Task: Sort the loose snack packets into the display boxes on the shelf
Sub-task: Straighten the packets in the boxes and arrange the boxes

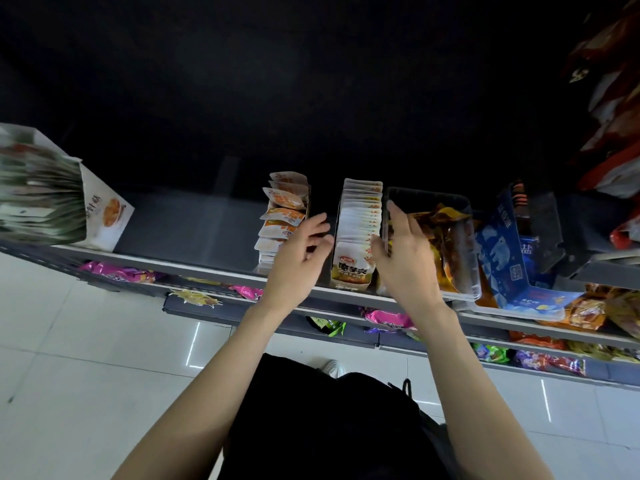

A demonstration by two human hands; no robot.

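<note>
Sitting between hands (298, 251) (403, 258): packet box (356, 237).

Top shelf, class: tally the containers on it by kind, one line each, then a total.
Cardboard display boxes of packets: 3
Clear plastic trays: 1
Blue cartons: 1
Total: 5
</note>
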